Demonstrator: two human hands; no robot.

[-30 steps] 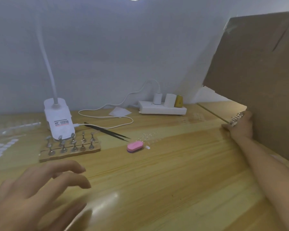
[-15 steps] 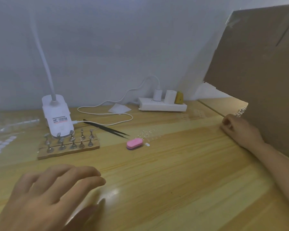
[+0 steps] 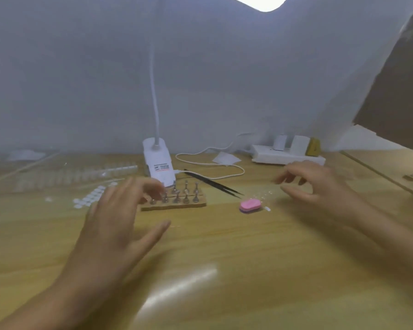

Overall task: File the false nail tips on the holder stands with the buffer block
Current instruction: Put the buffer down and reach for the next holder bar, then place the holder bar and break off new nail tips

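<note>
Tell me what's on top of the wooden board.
Two rows of small metal stands. The left hand covers the board's left end, hiding whatever stands there. Their tops are too blurred to read.

Left hand (image 3: 115,225) blurred — hides leftmost holder stands (image 3: 186,198); lamp head (image 3: 260,1) cut off at top edge.

On the bench (image 3: 224,258), the stands (image 3: 184,198) sit just right of the left fingers (image 3: 138,189), which cover their left end. The buffer (image 3: 249,206) lies left of the right fingers (image 3: 296,191). Tweezers (image 3: 212,184) lie behind the buffer, the lamp base (image 3: 159,163) behind the stands, and the power strip (image 3: 287,159) behind the right fingers.
</note>
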